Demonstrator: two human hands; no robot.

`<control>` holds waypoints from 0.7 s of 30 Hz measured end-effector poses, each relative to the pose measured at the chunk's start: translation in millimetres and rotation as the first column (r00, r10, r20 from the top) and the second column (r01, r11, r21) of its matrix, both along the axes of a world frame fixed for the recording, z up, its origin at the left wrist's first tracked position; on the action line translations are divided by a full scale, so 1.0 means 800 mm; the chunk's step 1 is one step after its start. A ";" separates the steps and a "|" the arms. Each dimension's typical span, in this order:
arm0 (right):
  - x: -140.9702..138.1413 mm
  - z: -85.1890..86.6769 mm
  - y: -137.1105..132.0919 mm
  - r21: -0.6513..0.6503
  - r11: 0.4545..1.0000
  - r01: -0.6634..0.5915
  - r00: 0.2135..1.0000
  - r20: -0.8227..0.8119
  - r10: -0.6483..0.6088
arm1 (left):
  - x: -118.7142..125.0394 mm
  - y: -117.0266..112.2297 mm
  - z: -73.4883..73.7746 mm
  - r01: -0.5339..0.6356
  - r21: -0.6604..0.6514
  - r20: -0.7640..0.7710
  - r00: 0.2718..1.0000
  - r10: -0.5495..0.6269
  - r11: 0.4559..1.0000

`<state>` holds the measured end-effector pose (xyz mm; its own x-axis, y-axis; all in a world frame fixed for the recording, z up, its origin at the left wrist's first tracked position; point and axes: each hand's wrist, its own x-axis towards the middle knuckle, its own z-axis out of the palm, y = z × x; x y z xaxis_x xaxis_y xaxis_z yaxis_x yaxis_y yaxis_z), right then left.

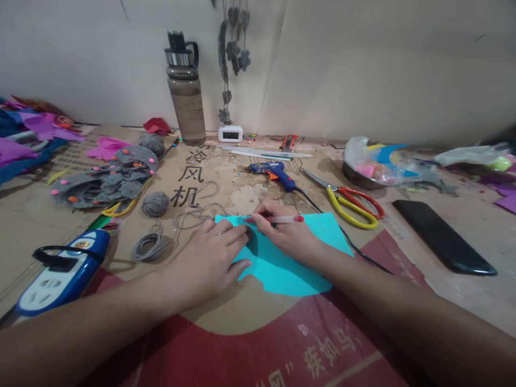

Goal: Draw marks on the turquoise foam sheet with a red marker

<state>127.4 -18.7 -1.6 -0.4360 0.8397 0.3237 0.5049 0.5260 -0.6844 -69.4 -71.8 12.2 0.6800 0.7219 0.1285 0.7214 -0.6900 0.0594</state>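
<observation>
A turquoise felt sheet (pixel 282 269) lies flat on the cardboard-covered table in front of me. My left hand (pixel 209 258) rests flat on its left part, fingers stretched out and pressing it down. My right hand (pixel 284 231) is closed around a pen with a red cap (pixel 282 219), held low across the sheet's top edge with its tip close to my left fingertips.
A blue glue gun (pixel 274 173) and yellow-and-red scissors (pixel 350 204) lie behind the sheet. A black phone (pixel 443 236) is at right, a power strip (pixel 60 271) at left. Grey yarn (pixel 155 204), grey felt pieces (pixel 108 180), a water bottle (pixel 186 91) and a small clock (pixel 230 133) stand further back.
</observation>
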 end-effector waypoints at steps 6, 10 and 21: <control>0.000 0.000 0.001 -0.005 1.000 -0.018 1.000 -0.011 0.018 | 0.001 -0.001 0.000 0.003 0.003 0.010 1.000 -0.003 1.000; 0.001 0.000 0.002 -0.009 0.999 -0.033 0.999 -0.031 0.032 | 0.000 0.000 -0.001 0.006 0.005 0.018 1.000 -0.006 1.000; 0.003 -0.002 0.004 -0.038 0.999 0.021 0.989 -0.147 -0.026 | 0.000 -0.002 -0.002 -0.006 0.005 0.037 0.999 0.006 1.000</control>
<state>130.0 -15.2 -3.4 -0.3658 0.8616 0.3519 0.4087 0.4884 -0.7710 -69.6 -73.0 10.4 0.6705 0.7251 0.1573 0.7227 -0.6862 0.0827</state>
